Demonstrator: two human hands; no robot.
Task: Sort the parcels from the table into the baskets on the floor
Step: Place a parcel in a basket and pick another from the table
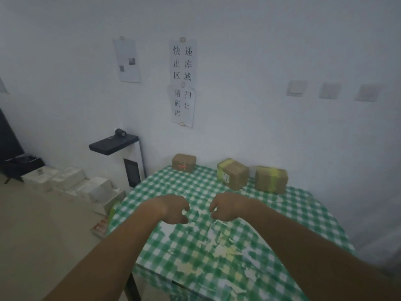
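Both forearms reach out over the checked table [293,213]; the left hand [173,210] and right hand [225,206] hover above its middle, fingers loosely curled, holding nothing. Three cardboard parcels [233,173] sit along the table's far edge, by the wall. No basket shows, so a blind drop could miss.

Three cardboard parcels [184,162] [233,173] [271,179] on one checked table [303,213] — two hands [173,208] [225,206].
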